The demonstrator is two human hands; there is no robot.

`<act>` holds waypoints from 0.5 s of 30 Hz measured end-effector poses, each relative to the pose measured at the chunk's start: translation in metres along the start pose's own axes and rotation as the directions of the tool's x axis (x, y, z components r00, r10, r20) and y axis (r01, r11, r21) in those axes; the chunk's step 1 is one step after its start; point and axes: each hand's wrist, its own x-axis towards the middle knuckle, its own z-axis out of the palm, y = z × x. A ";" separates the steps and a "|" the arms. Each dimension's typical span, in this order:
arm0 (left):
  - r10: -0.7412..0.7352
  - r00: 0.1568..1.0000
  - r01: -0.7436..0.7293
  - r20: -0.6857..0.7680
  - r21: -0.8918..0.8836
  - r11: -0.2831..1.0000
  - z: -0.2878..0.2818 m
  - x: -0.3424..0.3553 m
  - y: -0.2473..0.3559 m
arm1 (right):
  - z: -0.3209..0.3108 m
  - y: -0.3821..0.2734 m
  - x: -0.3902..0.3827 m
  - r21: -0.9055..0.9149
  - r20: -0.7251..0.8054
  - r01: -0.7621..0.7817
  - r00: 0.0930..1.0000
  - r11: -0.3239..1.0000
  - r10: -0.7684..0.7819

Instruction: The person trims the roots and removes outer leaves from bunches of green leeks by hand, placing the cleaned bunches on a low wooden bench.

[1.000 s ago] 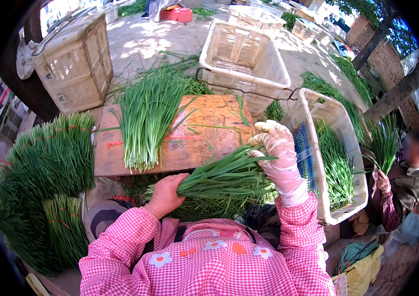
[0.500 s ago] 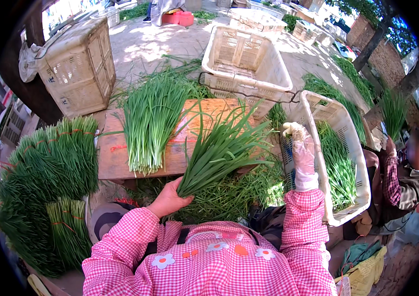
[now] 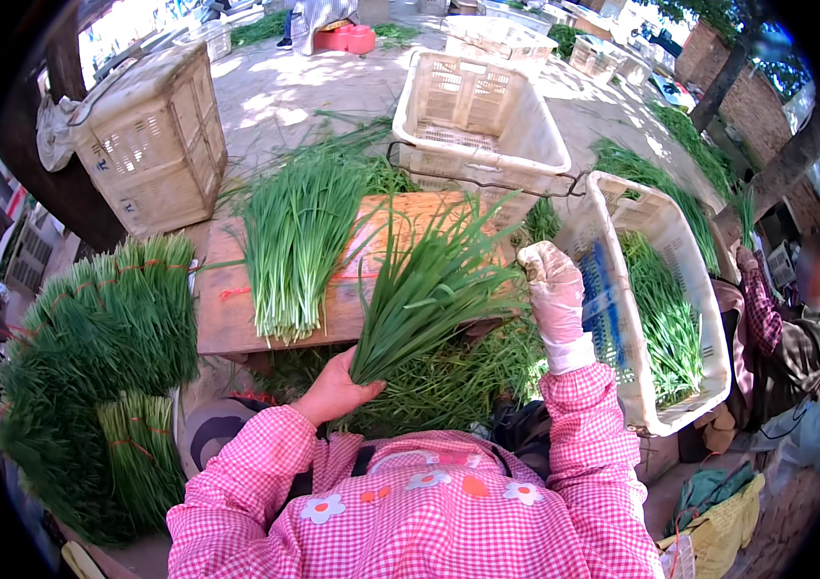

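My bare left hand (image 3: pixel 337 388) is closed round the lower end of a bunch of garlic chives (image 3: pixel 429 294), whose leaves fan up to the right in front of a wooden board. My right hand (image 3: pixel 555 288), in a pale thin glove, is raised beside the leaf tips with its fingers curled in; what they hold, if anything, is hidden. A thicker bundle of garlic chives (image 3: pixel 299 251) lies on the wooden board (image 3: pixel 222 294), pale stem ends toward me. Loose green leaves (image 3: pixel 429 396) are heaped under the board.
Tied chive bundles (image 3: pixel 101 328) are piled at my left. A crate with chives (image 3: pixel 719 372) stands at my right, another crate (image 3: pixel 429 159) beyond the board and an upended one (image 3: pixel 154 145) far left. A co-worker (image 3: pixel 796 338) sits at the right, holding chives.
My right hand has moved left, away from the crate's edge and closer to the leaf tips. The left hand keeps its hold on the chives. The co-worker's held chives have shifted.
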 end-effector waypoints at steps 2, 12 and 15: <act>0.020 0.999 -0.019 -0.026 0.023 1.000 -0.002 0.003 0.005 | 0.007 0.022 0.003 -0.013 -0.083 0.057 0.995 0.998 -0.058; -0.012 0.987 0.012 -0.162 -0.005 1.000 -0.011 0.000 -0.005 | -0.014 0.018 -0.001 0.396 0.281 -0.360 0.923 0.845 0.262; -0.011 0.989 0.007 -0.150 -0.031 1.000 -0.008 0.002 0.000 | 0.007 -0.011 -0.011 0.409 0.361 -0.363 0.907 0.838 0.216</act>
